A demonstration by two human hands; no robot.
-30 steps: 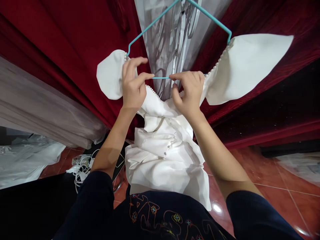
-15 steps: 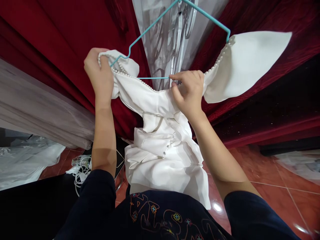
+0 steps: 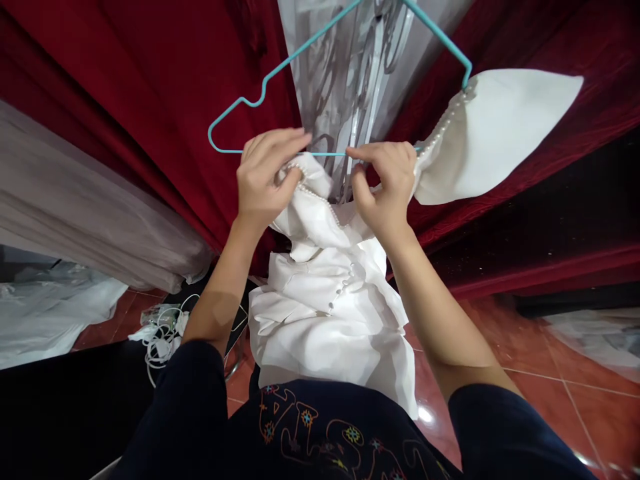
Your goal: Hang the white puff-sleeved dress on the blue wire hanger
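A white garment (image 3: 330,300) with a pearl-beaded neckline and a row of small buttons hangs in front of me from a turquoise wire hanger (image 3: 260,100). Its right shoulder flap (image 3: 500,127) still sits on the hanger's right end. The left shoulder is off the hanger and bunched under my left hand (image 3: 265,180), whose fingers are closed on the beaded edge. My right hand (image 3: 385,183) pinches the neckline fabric just under the hanger's bottom wire. The hanger's left end is bare.
Dark red velvet drapes (image 3: 150,87) hang behind, with grey patterned sheer fabric (image 3: 350,80) between them. Grey cloth (image 3: 75,213) lies at left, white fabric (image 3: 45,313) and tangled white cables (image 3: 160,333) on the red tiled floor (image 3: 550,400).
My left hand pulled the left shoulder off the hanger's left end and brought it back to the middle, bunching the fabric. My right hand stayed at the neckline.
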